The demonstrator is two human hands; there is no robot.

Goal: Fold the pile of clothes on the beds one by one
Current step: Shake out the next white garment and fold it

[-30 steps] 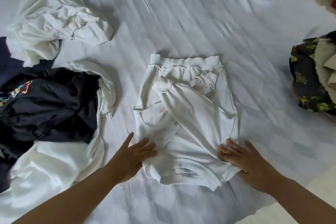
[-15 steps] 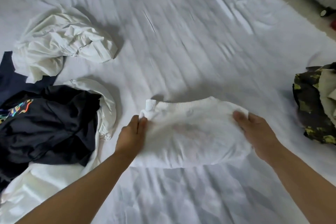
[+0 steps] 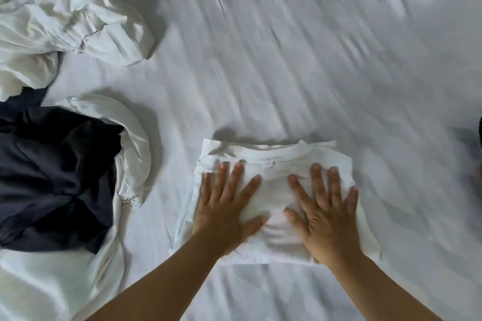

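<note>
Two flat hands press a folded white garment (image 3: 271,161) on a white bed sheet (image 3: 300,60)
Left hand (image 3: 224,206) and right hand (image 3: 326,214) lie released, fingers spread, on it; at left, one dark garment (image 3: 54,164) among two crumpled white ones (image 3: 67,10); no writing readable

- The bed (image 3: 300,47), under a wrinkled white sheet, filled the frame.
- My folded white sweatshirt (image 3: 273,161) lay lower centre.
- A crumpled white garment (image 3: 70,10) sat upper left.
- A dark navy garment (image 3: 52,164) lay at left over white cloth (image 3: 52,281).
</note>
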